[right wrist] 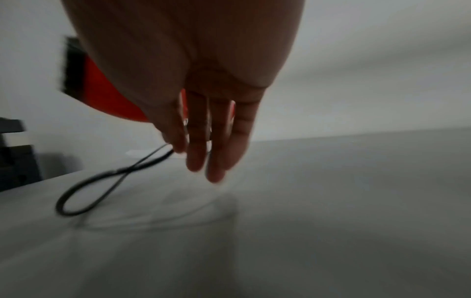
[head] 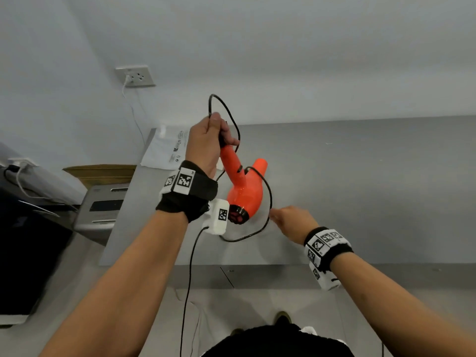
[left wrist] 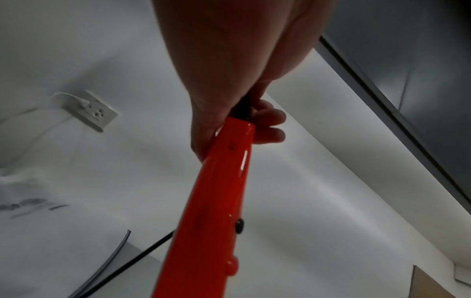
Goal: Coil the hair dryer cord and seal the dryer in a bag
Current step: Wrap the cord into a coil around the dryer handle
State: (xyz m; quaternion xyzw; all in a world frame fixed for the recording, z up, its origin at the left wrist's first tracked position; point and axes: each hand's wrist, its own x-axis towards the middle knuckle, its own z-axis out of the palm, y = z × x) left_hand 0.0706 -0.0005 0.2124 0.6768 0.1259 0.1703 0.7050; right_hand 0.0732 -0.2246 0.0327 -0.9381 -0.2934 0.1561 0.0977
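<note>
The dryer (head: pixel 240 186) is glossy orange-red with a black rear grille and a small black switch on its handle. It hangs upside down above the grey surface (head: pixel 360 189), handle end up, body low and nozzle pointing to the right and away. Its black cord (head: pixel 269 199) rises in a loop above the handle end, runs down past the body, curves over the surface and drops off the near edge.

The left hand (head: pixel 208 140) is closed round the top of the handle, fingers curled, gripping the dryer together with the cord where it leaves the handle; the left wrist view shows the fingertips (left wrist: pixel 270 129) wrapped at the handle's black end.

The right hand (head: pixel 293 220) is open, fingers (right wrist: pixel 216 157) straight and close together, reaching toward the cord just right of the dryer body. Blur hides whether the fingertips touch the cord.

A white bag (head: pixel 167 148) with print lies flat at the surface's far left corner, behind the left hand.
</note>
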